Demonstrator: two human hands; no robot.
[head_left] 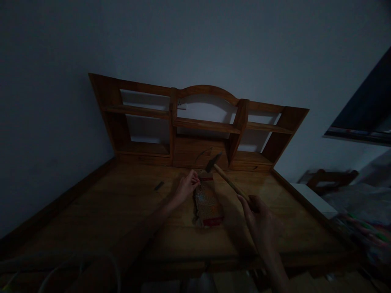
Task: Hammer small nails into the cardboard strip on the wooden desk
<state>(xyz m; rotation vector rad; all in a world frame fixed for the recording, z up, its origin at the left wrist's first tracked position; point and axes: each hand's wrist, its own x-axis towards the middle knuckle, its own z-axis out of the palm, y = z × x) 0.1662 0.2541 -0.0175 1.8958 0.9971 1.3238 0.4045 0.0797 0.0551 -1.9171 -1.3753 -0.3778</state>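
Observation:
My right hand [262, 215] is wrapped round the wooden handle of a hammer [227, 179]. The hammer's dark metal head is raised above the far end of a worn brown slab [209, 203] with red strips at both ends. At the slab's far left edge, my left hand [188, 184] has its fingertips pinched together. A tiny glint shows by those fingertips, too small and dark to name. The slab lies flat on a wooden desk [122, 207].
A small dark flat piece [159, 186] lies left of the slab. Behind it stands a wooden shelf unit [207, 127] with drawers, against the wall. To the right are a white surface [314, 199], a wooden chair back [332, 177] and plastic-covered things [363, 203].

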